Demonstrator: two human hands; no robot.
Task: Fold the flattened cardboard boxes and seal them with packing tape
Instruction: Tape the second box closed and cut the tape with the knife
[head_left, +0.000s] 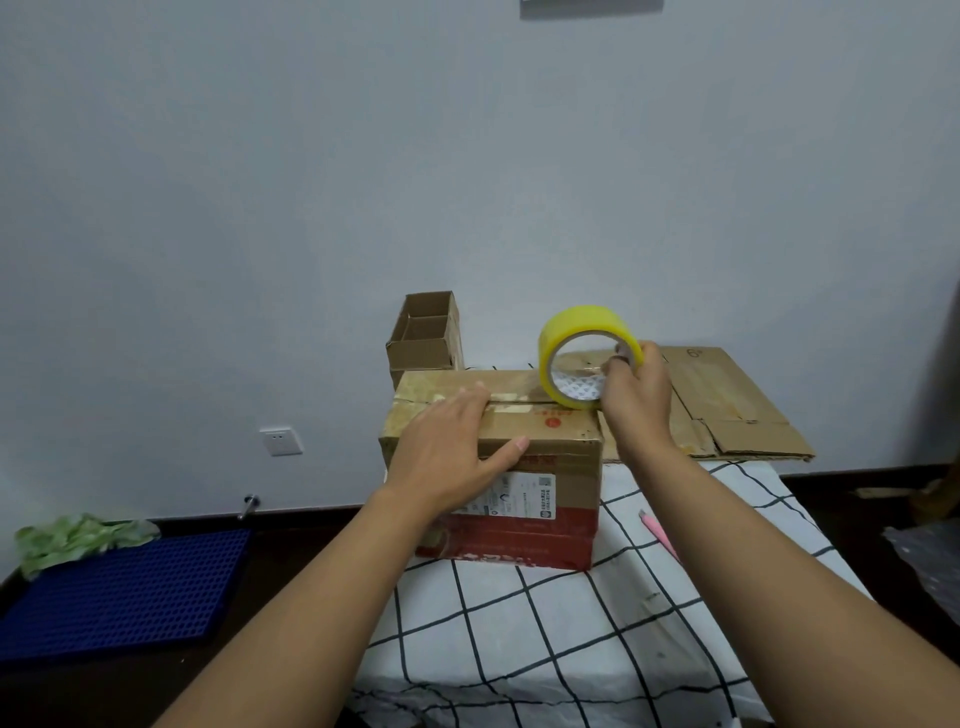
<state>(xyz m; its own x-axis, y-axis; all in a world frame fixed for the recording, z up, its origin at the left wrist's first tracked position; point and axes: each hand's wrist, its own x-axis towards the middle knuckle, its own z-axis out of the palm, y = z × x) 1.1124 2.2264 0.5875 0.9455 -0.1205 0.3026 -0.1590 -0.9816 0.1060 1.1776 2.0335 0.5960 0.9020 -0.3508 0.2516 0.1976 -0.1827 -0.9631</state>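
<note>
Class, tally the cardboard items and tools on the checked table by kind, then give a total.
Folded closed boxes: 1
Open-topped boxes: 1
Flattened boxes: 1
Yellow tape rolls: 1
Pink cutters: 1
Total: 5

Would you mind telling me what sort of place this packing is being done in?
Probably a room in a home, not a warehouse: a checked cloth covers the work surface, a wall socket sits low on the plain wall, and a blue mat lies nearby.

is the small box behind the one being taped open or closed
Open: the small cardboard box shows its inside past raised flaps, behind the taped box.
</note>
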